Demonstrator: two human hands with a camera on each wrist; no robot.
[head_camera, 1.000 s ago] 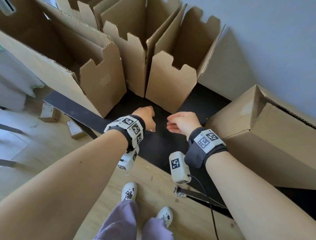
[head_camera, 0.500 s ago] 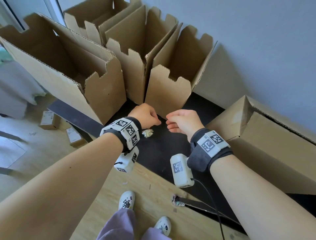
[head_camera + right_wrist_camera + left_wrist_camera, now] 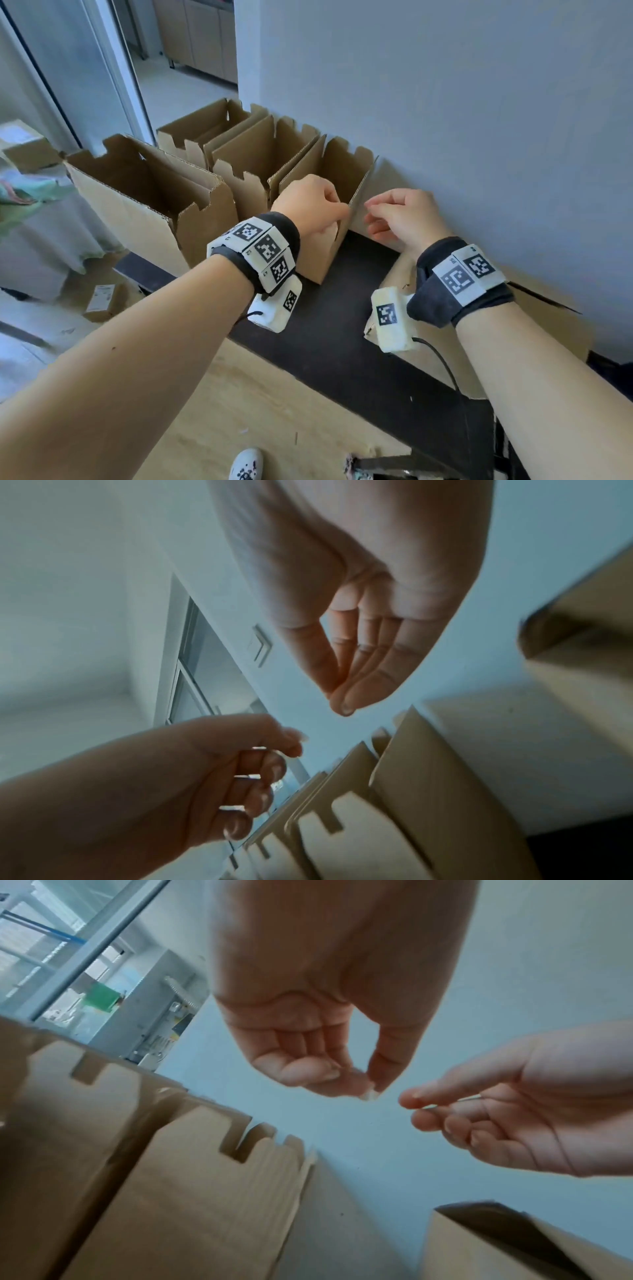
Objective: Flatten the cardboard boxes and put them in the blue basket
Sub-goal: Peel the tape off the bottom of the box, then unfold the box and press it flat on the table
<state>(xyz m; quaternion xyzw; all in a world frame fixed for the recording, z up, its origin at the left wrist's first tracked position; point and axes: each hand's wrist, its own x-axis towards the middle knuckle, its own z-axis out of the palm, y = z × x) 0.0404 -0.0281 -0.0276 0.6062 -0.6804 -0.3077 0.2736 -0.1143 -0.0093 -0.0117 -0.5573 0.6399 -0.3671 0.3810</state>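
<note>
Several open-topped cardboard boxes stand in a row along the wall on a black mat [image 3: 342, 335]. The nearest box [image 3: 322, 257] is just under my hands. My left hand [image 3: 329, 205] hovers at its top right edge with fingers curled and thumb tip against the forefinger [image 3: 366, 1088]. No cardboard is seen in it. My right hand [image 3: 383, 212] hangs a little to the right, thumb pressed to its bunched fingertips [image 3: 342, 696], nothing plainly between them. No blue basket is in view.
A big open box [image 3: 144, 212] stands at the left. Another box [image 3: 548, 329] lies on its side at the right, against the wall. Small parcels [image 3: 102, 301] lie on the wooden floor. A doorway opens at the back left.
Both hands have risen from near the mat to the top of the nearest box. The crumpled ball seen on the mat half a second ago is out of sight.
</note>
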